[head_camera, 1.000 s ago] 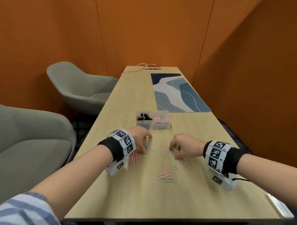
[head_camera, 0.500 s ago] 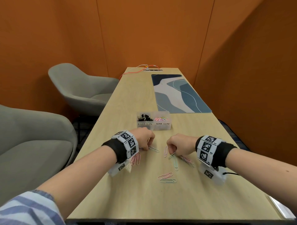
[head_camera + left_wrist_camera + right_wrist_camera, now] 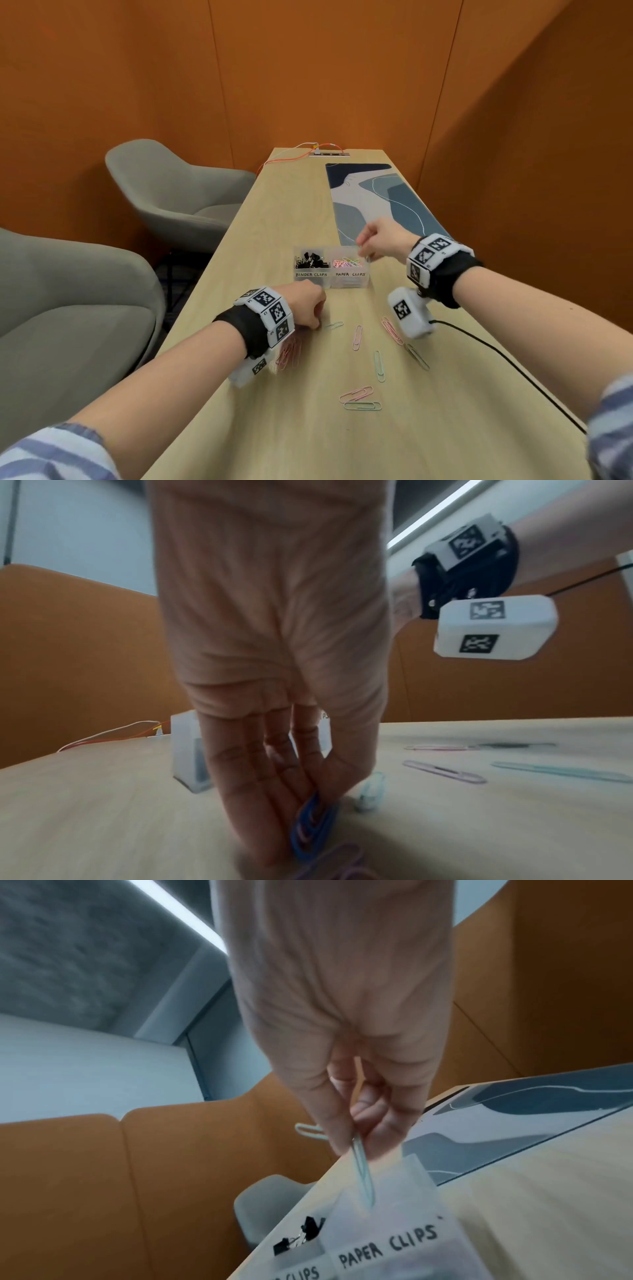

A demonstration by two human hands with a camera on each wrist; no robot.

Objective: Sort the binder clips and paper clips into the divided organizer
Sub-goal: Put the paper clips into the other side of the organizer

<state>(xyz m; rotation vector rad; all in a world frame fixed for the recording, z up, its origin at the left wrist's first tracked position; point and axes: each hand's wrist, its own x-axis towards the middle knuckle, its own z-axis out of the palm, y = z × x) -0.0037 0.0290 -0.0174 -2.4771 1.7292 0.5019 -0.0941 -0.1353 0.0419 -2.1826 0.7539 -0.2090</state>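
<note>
A pale green wire paper clip is pinched by the right hand above the right compartment of the translucent plastic divided organizer; blue paper clips are pinched by the left hand on the light wooden bench; loose pastel paper clips lie scattered near the organizer.

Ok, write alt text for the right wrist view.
The right hand pinches a pale green paper clip above the clear organizer's compartment labelled PAPER CLIPS. Black binder clips sit in the neighbouring compartment.
</note>
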